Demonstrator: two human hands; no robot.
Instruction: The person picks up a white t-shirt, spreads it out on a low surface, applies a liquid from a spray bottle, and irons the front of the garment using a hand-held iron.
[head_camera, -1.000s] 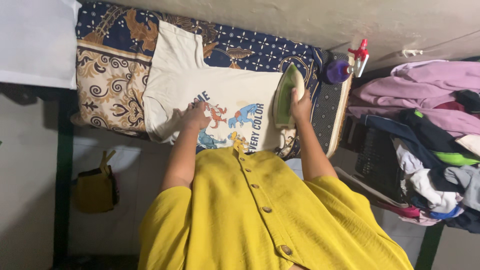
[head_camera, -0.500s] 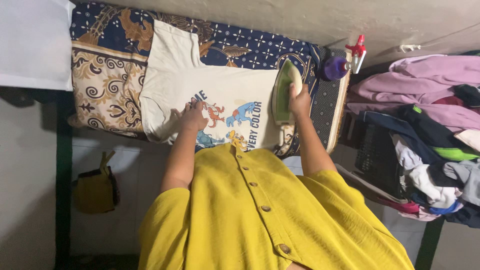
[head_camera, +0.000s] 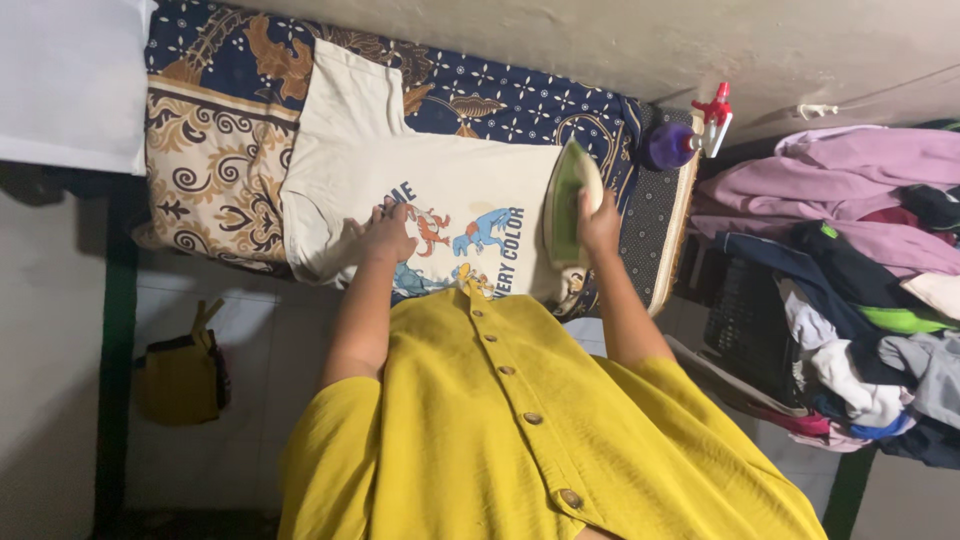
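Right hand (head_camera: 600, 222) is clenched round the handle of one green-and-white iron (head_camera: 568, 205), which sits on the right edge of one cream printed T-shirt (head_camera: 430, 200) spread over the patterned blanket (head_camera: 215, 170) on the worktop; left hand (head_camera: 385, 235) lies flat, fingers spread and grasping nothing, pressing the shirt near the cartoon print. Risk, as judged: the iron could scorch cloth if it dwells on one spot, or slide onto the print just beside it; the left hand is near enough to be burned. Count: one spray bottle (head_camera: 680, 140) at far right, one heap of clothes (head_camera: 850, 270) further right, one yellow bag (head_camera: 180, 375) on the floor.
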